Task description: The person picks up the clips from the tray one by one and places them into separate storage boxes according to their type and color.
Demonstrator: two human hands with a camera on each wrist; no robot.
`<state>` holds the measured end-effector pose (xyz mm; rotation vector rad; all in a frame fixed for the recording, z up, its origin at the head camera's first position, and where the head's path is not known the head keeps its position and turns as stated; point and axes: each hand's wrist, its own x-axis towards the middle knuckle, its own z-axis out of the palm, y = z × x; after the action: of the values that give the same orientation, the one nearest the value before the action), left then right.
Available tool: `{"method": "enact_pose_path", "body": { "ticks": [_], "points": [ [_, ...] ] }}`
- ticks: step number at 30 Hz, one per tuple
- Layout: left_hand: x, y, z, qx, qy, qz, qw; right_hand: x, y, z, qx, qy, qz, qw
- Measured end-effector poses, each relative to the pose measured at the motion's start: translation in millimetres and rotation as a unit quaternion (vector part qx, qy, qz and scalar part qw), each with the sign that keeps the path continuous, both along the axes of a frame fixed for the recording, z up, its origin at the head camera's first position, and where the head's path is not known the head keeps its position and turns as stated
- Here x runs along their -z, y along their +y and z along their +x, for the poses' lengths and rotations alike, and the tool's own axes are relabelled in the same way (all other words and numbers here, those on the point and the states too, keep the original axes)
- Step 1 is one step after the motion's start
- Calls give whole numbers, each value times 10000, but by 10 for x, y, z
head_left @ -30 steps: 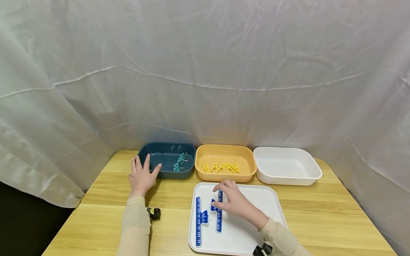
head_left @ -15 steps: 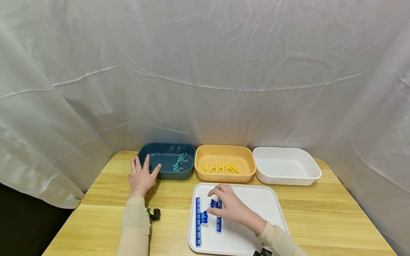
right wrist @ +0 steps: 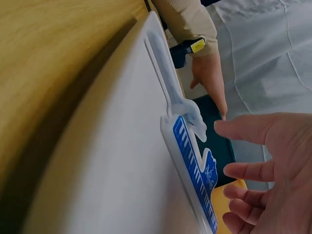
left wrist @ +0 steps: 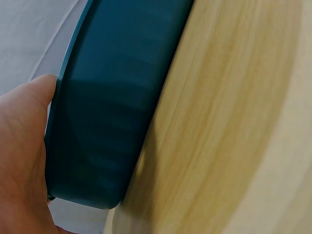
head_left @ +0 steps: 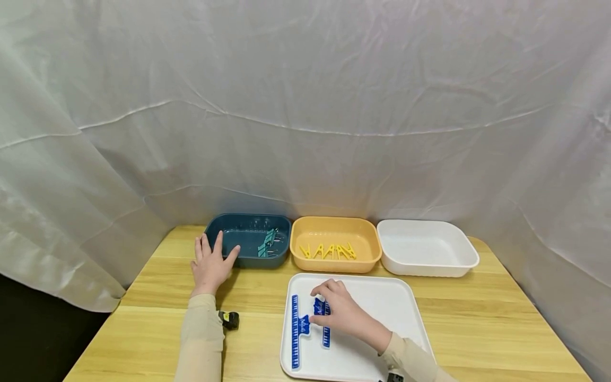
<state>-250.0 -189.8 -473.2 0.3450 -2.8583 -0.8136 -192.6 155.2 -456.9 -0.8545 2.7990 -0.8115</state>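
Behind everything, a pale curtain [head_left: 305,106], cut off at top and sides. Below, a wooden table [head_left: 487,318], near edge out of frame. On top, a white tray [head_left: 391,302], near right corner hidden behind the right sleeve [head_left: 415,362], itself cut off. Beyond, in a row: white bin [head_left: 429,269], yellow bin [head_left: 334,265], teal bin [head_left: 248,261]. Left hand [head_left: 210,265] with fingers spread at the teal bin's rim, nothing grasped; in the left wrist view, thumb against the rim, other fingertips hidden. Right hand [head_left: 341,312] over the tray, thumb well apart from curved fingers, nothing gripped. Beneath, partly covered, the nearer blue clip [head_left: 326,336]; contact with fingertips impossible to tell in the head view, gap visible from the right wrist. Just beside on the tray, the farther blue clip [head_left: 295,334]. In the teal bin, green binder clips [head_left: 270,236], wire handles faint; in the yellow bin, overlapping pegs [head_left: 339,251], hard to count.
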Motion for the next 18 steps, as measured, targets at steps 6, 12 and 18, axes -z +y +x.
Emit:
{"method": "enact_pose_path", "body": {
  "ticks": [6, 12, 18],
  "points": [
    [-4, -1, 0, 18, -32, 41, 10000, 19, -21, 5, 220, 112, 260, 9994],
    [-4, -1, 0, 14, -29, 17, 10000, 21, -36, 19, 416, 129, 475, 9979],
    [-1, 2, 3, 22, -20, 6, 10000, 29, -37, 37, 505, 291, 695, 9959]
  ]
}}
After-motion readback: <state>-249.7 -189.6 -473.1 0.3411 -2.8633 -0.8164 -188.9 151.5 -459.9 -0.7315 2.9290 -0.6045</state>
